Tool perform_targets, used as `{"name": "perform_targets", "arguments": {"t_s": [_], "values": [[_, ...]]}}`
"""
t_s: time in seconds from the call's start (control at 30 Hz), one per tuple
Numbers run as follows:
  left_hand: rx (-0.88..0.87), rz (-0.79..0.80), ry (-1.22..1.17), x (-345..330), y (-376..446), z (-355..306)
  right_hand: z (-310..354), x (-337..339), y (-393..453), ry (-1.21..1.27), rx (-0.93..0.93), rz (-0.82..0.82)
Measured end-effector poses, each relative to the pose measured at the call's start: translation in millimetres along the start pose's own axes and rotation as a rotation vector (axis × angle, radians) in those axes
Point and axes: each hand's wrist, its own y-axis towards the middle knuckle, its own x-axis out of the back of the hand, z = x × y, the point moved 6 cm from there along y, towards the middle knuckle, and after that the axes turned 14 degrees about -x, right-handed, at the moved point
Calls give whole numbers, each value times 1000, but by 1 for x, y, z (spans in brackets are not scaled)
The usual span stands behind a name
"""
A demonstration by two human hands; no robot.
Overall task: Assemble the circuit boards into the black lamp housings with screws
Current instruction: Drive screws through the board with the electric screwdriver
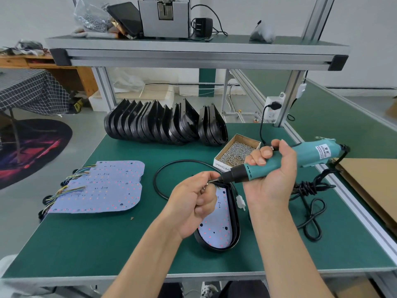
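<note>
A black lamp housing (235, 214) lies on the green table in front of me with a pale circuit board (217, 229) seated inside it. My right hand (271, 175) grips a teal electric screwdriver (285, 160), held tilted, its bit pointing left. My left hand (193, 201) hovers over the housing's far end, fingertips pinching small screws at the bit's tip. Loose circuit boards (101, 188) with coloured wires lie stacked at the left. A row of empty black housings (159, 123) stands at the back.
A cardboard box of screws (238, 152) sits behind my right hand. The screwdriver's black cable (309, 214) loops across the right of the table and up to a socket (272, 108). Brown cardboard (369, 186) lies at the right edge. An upper shelf (193, 50) overhangs.
</note>
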Motion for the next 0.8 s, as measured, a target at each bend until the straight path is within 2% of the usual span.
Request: {"name": "perform_targets", "arguments": {"t_s": [0.43, 0.67, 0.8], "values": [[-35, -4, 29, -3, -1, -3, 1, -4, -2, -67, 42, 7], [-81, -11, 173, -3, -2, -2, 0, -1, -1, -71, 56, 4], [-92, 12, 133, -5, -2, -1, 2, 1, 1, -41, 52, -3]]}}
